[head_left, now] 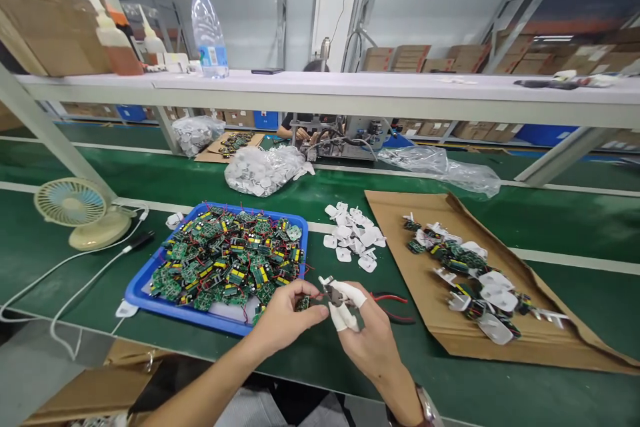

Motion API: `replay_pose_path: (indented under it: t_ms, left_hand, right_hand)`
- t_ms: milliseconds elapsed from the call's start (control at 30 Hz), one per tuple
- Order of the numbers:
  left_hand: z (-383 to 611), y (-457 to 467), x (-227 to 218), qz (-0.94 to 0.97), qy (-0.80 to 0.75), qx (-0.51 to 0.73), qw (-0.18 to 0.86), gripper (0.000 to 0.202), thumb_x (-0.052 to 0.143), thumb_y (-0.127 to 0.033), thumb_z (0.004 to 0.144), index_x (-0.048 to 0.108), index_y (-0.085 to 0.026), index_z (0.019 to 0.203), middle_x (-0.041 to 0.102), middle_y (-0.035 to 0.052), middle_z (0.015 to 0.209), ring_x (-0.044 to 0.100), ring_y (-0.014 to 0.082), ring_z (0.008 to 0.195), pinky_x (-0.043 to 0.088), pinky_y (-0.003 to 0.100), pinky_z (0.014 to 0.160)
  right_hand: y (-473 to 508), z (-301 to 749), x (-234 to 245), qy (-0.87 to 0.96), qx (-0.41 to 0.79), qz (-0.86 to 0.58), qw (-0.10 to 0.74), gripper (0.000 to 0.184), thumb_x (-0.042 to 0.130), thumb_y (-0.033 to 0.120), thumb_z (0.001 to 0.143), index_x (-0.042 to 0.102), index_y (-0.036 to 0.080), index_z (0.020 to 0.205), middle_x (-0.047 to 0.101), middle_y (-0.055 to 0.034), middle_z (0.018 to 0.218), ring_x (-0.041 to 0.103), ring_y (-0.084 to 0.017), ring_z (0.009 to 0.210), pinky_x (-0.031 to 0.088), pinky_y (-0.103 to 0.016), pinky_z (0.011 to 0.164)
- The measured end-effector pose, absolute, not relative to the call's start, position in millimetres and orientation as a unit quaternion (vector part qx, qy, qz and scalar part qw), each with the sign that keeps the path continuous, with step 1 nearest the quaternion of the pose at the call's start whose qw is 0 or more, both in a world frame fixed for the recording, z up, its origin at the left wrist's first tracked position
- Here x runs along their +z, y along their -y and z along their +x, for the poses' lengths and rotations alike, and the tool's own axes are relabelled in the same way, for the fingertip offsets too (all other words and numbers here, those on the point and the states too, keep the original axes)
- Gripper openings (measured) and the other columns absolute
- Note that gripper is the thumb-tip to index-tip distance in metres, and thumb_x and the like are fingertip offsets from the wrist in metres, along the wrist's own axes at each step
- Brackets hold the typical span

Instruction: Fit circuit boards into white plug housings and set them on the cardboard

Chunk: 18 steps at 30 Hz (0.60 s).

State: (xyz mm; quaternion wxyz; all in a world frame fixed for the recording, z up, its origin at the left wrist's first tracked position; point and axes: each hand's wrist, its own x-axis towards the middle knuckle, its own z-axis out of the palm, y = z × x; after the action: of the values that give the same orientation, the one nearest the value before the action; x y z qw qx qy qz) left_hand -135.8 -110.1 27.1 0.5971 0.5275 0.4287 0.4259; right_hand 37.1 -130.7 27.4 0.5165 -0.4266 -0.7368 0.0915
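Observation:
My left hand (pixel 286 317) pinches a small green circuit board (pixel 303 303) just in front of the blue tray (pixel 150 273), which is heaped with several such boards and wires. My right hand (pixel 363 330), with white finger cots on its fingertips, is closed on a small white plug part (pixel 333 290) held against the board. The two hands meet above the green belt. A loose pile of white plug covers (pixel 355 233) lies just beyond the hands.
Red-handled pliers (pixel 393 307) lie right of my hands. A cardboard sheet (pixel 400 227) at right carries assembled plug pieces (pixel 470 273). A small fan (pixel 80 210) with white cables stands at left. Bags of white parts (pixel 263 170) lie farther back; a water bottle (pixel 207 30) stands on the shelf. Another person's hand (pixel 300 135) works beyond.

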Motion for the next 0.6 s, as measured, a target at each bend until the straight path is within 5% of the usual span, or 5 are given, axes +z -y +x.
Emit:
replay_pose_path:
  t_ms: [133,300,367,500,600]
  left_hand:
    - [-156.8,108.1,35.5,0.66,-0.4,0.38,0.51,0.016,0.064,-0.026,0.089,0.074,-0.021,0.078,0.068,0.0087,0.111,0.065,0.0234,0.102,0.051,0.035,0.096]
    - [-163.6,113.1,44.6,0.548,-0.326,0.35,0.686,0.028,0.066,-0.038,0.087,0.077,-0.014,0.076,0.064,0.0117,0.111,0.067,0.0145,0.063,0.06,0.031,0.063]
    - [-161.6,115.6,43.9,0.517,-0.315,0.376,0.701,0.037,0.069,-0.047,0.086,0.077,-0.012,0.074,0.065,0.014,0.112,0.068,0.0151,0.065,0.059,0.028,0.056]
    - [-159.1,117.9,40.6,0.506,-0.316,0.44,0.671,0.045,0.069,-0.052,0.088,0.077,-0.011,0.073,0.062,0.0172,0.13,0.068,0.0143,0.066,0.059,0.028,0.056]
    - [-162.5,117.2,41.0,0.529,-0.345,0.469,0.617,0.047,0.062,-0.051,0.094,0.079,-0.011,0.075,0.068,0.0162,0.123,0.063,0.0092,0.055,0.059,0.03,0.065]
  right_hand:
    - [129.6,28.7,27.3,0.724,0.154,-0.447,0.502,0.019,0.053,0.017,0.094,0.062,0.021,0.11,0.07,-0.0051,0.092,0.066,-0.015,0.08,0.055,-0.026,0.073]
    - [127.4,21.3,31.0,0.688,0.289,-0.466,0.476,0.021,0.05,0.035,0.098,0.064,0.02,0.105,0.069,-0.0024,0.081,0.065,-0.014,0.068,0.054,-0.022,0.065]
    - [126.0,18.6,35.8,0.668,0.343,-0.471,0.462,0.029,0.052,0.045,0.097,0.065,0.02,0.103,0.069,-0.0026,0.079,0.064,-0.015,0.067,0.054,-0.023,0.064]
    - [123.8,15.4,40.5,0.625,0.409,-0.499,0.439,0.043,0.059,0.06,0.09,0.069,0.02,0.098,0.065,-0.0008,0.07,0.059,-0.015,0.061,0.055,-0.026,0.061]
    - [124.3,21.7,36.9,0.628,0.357,-0.525,0.451,0.045,0.062,0.058,0.088,0.069,0.019,0.11,0.069,-0.0041,0.08,0.063,-0.018,0.068,0.055,-0.028,0.064]
